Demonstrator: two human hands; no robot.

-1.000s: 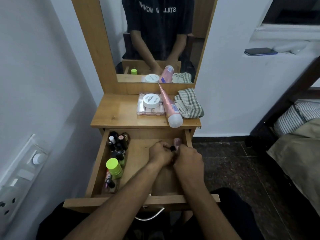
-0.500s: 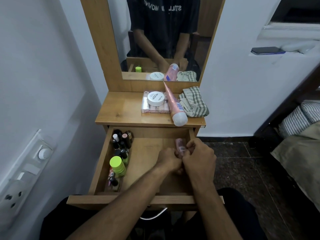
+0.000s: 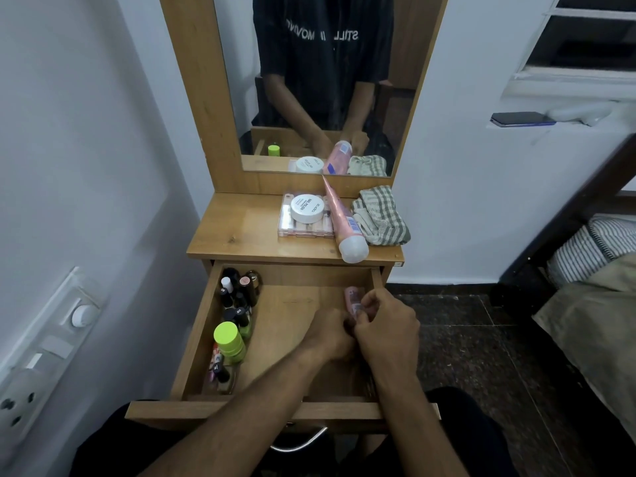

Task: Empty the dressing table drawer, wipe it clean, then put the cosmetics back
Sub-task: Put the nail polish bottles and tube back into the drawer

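From the head camera, the wooden drawer [image 3: 201, 342] stands pulled out toward the person, its pale grain floor bare through the middle and a curved metal handle [image 3: 298, 444] below its near front. Both hands meet over the right part of the drawer. The right hand [image 3: 385, 328] curls its fingers round a small pink bottle [image 3: 353, 299], a short cylinder with a printed label, whose far end sticks out past the knuckles close to the drawer's right wall. The left hand [image 3: 328, 335] is curled against the same bottle's near end, fingers tucked in (what exactly they pinch is hidden between the two hands).

Along the drawer's left wall stands a crowded row of small nail polish bottles [image 3: 237, 297], mostly dark glass with black or pale caps, and nearer in the row a squat lime-green jar [image 3: 229, 340] with a ribbed lid.

On the table top [image 3: 237, 232], far of the drawer, a flat clear plastic case [image 3: 304, 230] carries a round white tub [image 3: 307, 208]. Just right of it a long pink tube [image 3: 342, 222] lies with its white cap toward the near edge, and beside that a crumpled checked cloth [image 3: 382, 216]. The mirror [image 3: 323, 84] behind repeats these things.
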